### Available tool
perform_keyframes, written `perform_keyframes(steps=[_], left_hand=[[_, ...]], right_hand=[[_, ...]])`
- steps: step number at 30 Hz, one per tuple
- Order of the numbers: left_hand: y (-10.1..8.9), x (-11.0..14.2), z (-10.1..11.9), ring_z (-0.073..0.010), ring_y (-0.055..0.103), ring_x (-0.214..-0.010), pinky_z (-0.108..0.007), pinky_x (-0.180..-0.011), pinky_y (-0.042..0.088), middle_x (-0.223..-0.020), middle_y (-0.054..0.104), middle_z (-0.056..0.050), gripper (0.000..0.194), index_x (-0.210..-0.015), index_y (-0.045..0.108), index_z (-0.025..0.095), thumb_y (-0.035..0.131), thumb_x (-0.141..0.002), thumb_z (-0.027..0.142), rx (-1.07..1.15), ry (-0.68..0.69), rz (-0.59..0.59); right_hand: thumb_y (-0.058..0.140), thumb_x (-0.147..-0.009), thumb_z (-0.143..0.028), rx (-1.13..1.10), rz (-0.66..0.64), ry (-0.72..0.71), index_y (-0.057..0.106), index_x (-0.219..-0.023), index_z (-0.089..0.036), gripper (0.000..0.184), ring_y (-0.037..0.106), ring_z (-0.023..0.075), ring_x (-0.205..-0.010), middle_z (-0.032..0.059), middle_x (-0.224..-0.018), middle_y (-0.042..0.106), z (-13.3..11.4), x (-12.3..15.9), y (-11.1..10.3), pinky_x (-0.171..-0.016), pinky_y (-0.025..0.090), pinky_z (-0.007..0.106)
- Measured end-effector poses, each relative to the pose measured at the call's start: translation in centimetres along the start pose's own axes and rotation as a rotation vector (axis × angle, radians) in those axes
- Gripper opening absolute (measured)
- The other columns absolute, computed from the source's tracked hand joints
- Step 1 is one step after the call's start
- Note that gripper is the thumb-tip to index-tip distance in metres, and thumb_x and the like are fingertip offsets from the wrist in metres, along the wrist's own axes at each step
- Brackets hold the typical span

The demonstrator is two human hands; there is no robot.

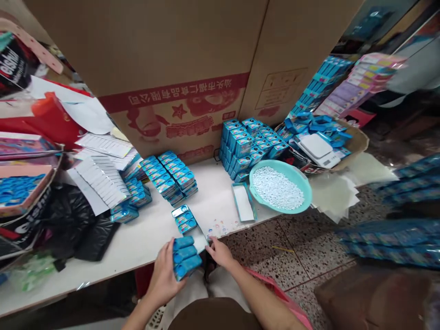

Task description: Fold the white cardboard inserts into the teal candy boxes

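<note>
Left hand is clutching a stack of blue tins just above the front edge of the white table.

The left fingers are curling around the stack, their tips mostly hidden behind the tins, while the right hand is lying loosely open beside it, gripping nothing. Its fingertips are touching a white card, which is partly hidden by the stack, so its exact shape is hard to make out. Three loose tins are lying just ahead of the hands, and larger tin stacks are standing farther along the table. A teal basin is holding small white pellets, while blurred blue packs are being cut off by the right edge of the view.
</note>
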State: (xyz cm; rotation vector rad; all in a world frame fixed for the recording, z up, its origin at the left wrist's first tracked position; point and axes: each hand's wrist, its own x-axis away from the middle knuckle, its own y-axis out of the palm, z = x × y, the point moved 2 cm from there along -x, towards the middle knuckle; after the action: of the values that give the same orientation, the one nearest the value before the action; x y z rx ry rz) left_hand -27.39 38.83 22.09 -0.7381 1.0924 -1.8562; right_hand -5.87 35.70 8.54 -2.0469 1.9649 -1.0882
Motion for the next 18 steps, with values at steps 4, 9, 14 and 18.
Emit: perform_keyframes(steps=[4,9,14,18], left_hand=[[2.7,-3.4,2.2,-0.0359,0.037,-0.127,-0.053,-0.102,0.036,-0.138,0.036,-0.018,0.107,-0.146,0.006,0.016,0.067,-0.06,0.035,-0.002,0.008,-0.038],[4.4,-6.1,1.4,-0.0365,0.037,-0.126,-0.05,-0.103,0.034,-0.134,0.038,-0.021,0.1,-0.144,0.016,0.01,0.065,-0.06,0.032,-0.147,0.043,-0.069],[4.8,-7.2,1.5,-0.0356,0.038,-0.126,-0.048,-0.104,0.034,-0.133,0.04,-0.021,0.096,-0.143,0.02,0.009,0.063,-0.059,0.027,-0.269,0.046,-0.086],[4.9,-7.3,1.5,-0.0354,0.041,-0.125,-0.048,-0.101,0.037,-0.131,0.044,-0.021,0.093,-0.143,0.022,0.01,0.061,-0.061,0.028,-0.26,0.079,-0.033]], right_hand=[[0.051,-0.083,-0.026,0.012,-0.06,-0.017,0.054,-0.124,-0.019,0.042,0.064,0.0236,-0.093,0.0106,-0.104,0.069,-0.4,-0.9,1.0,-0.08,0.045,0.031],[0.051,-0.083,-0.021,-0.026,-0.08,-0.037,0.054,-0.125,-0.022,0.043,0.06,0.0232,-0.105,0.0094,-0.115,0.066,0.2,-1.1,0.8,-0.087,0.043,0.029],[0.053,-0.082,-0.024,-0.098,-0.107,-0.038,0.055,-0.125,-0.021,0.044,0.06,0.0257,-0.106,0.0113,-0.114,0.067,-0.1,-1.1,1.2,-0.09,0.044,0.032],[0.054,-0.08,-0.028,-0.131,-0.072,-0.094,0.06,-0.12,-0.026,0.041,0.06,0.0261,-0.109,0.0076,-0.117,0.066,-1.4,-1.1,0.3,-0.093,0.044,0.036]])
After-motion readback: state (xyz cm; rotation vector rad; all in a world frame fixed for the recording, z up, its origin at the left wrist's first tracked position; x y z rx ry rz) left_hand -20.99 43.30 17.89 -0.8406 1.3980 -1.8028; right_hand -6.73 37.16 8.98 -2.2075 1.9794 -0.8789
